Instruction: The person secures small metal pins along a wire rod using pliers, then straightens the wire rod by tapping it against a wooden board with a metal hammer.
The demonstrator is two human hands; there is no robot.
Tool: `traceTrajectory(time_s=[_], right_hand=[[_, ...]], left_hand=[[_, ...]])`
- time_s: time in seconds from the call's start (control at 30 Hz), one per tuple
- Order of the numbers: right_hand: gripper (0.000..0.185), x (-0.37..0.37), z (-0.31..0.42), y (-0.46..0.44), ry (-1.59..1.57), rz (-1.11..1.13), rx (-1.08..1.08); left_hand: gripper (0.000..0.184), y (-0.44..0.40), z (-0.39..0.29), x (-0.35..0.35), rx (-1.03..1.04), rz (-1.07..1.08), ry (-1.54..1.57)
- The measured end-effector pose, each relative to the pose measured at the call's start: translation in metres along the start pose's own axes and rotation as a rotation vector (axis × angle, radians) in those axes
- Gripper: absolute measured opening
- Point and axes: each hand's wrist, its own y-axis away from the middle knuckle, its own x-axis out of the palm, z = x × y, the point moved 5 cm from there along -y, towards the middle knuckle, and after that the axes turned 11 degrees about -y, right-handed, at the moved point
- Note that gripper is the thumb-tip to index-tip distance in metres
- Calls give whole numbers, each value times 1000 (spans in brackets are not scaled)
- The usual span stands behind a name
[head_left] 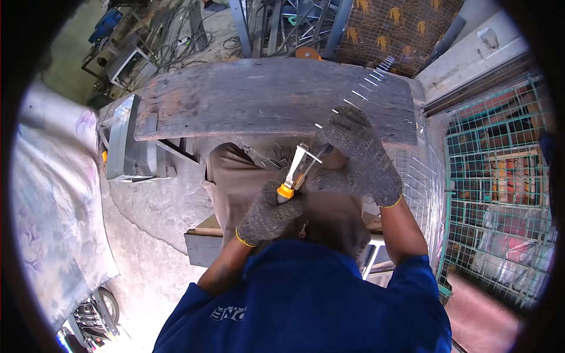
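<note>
My left hand (272, 213), in a grey knitted glove with a yellow cuff edge, is closed around a hand tool (295, 166) with a bright metal front and an orange-yellow collar (285, 191). Its metal end points up and away from me, above my lap. Beside it, my right hand (353, 156), gloved the same way, has its fingers curled; what they hold is hidden. From beyond this hand a line of short, bright metal rods (360, 95) runs to the upper right over the wooden board (253, 97). Whether my right hand grips that line is unclear.
A grey metal box section (125, 144) stands at the board's left end. An orange-brown disc (306, 53) sits behind its far edge. Green wire mesh (465, 194) borders the right side, and a patterned cloth (59, 194) hangs at left. Cables (182, 44) cover the floor behind.
</note>
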Motion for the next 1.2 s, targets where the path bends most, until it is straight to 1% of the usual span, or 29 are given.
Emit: traceTrajectory(time_s=[0.07, 0.1, 0.13, 0.17, 0.2, 0.23, 0.27, 0.37, 0.43, 0.57, 0.6, 0.63, 0.67, 0.7, 0.73, 0.77, 0.8, 0.87, 0.93, 0.97, 1.0, 1.03, 1.07, 1.1, 1.13, 1.17, 1.2], right_hand=[[68, 2, 0, -1, 20, -3, 9], [66, 3, 1, -2, 46, -45, -45], [65, 2, 4, -2, 72, -85, -98], [65, 2, 4, -1, 70, -85, -95], [66, 3, 2, 0, 57, -37, -57], [68, 5, 1, 0, 44, 11, -19], [68, 5, 1, -1, 41, 12, -18], [71, 8, 3, -2, 24, -17, -72], [58, 13, 3, -2, 22, -121, -119], [56, 6, 15, -8, -22, -108, -89], [57, 8, 14, -6, -60, -54, -46], [59, 9, 14, -5, -97, 0, -2], [59, 8, 17, -6, -101, -1, -2], [58, 7, 19, -8, -95, 9, 26], [58, 7, 19, -9, -88, 19, 54], [58, 10, 17, -9, -90, 18, 54], [58, 15, 13, -8, -56, 5, 45], [57, 15, 12, -10, -22, -10, 32], [53, 14, 15, -16, 3, 33, 115], [53, 17, 17, -17, 0, 30, 115], [53, 20, 22, -19, -3, 3, 60], [52, 23, 25, -20, -8, -21, 4], [52, 26, 23, -20, -10, -21, 2], [55, 24, 24, -19, -4, -115, -73], [58, 21, 27, -17, 3, -210, -147], [58, 21, 27, -17, 1, -211, -148], [67, 23, 20, -17, -77, -129, -25]], left_hand=[[28, 0, 3, 0, -44, 51, -79], [28, 0, 4, 0, -46, 53, -81], [39, 1, 7, 1, -77, 58, -46], [50, 3, 11, 1, -109, 62, -11], [50, 4, 14, 2, -113, 62, -11], [40, 5, 16, 1, -90, 28, -26], [31, 5, 17, 0, -67, -7, -40], [35, 7, 22, 0, -60, -15, -33], [37, 7, 25, -2, -54, -4, -60], [39, 11, 42, -4, -27, -19, -155], [39, 12, 45, -3, -31, -19, -157], [40, 12, 42, -3, 60, -46, -292], [41, 13, 38, -2, 151, -72, -427], [41, 12, 38, -3, 148, -72, -429], [43, 10, 42, -7, 88, -101, -419], [46, 8, 44, -11, 28, -129, -409], [46, 7, 44, -12, 27, -128, -411], [41, 5, 32, -15, 197, -205, -644], [44, -2, 4, -18, 193, -224, -624], [48, -3, -5, -19, 194, -244, -602], [48, 0, 19, -22, 196, -245, -604], [50, 7, 66, -23, 200, -163, -524], [53, 7, 71, -20, 203, -79, -443], [53, 10, 75, -22, 200, -81, -445], [52, 13, 82, -21, 149, -32, -434], [51, 13, 75, -18, 99, 18, -424], [51, 13, 64, -16, 99, 17, -426]])
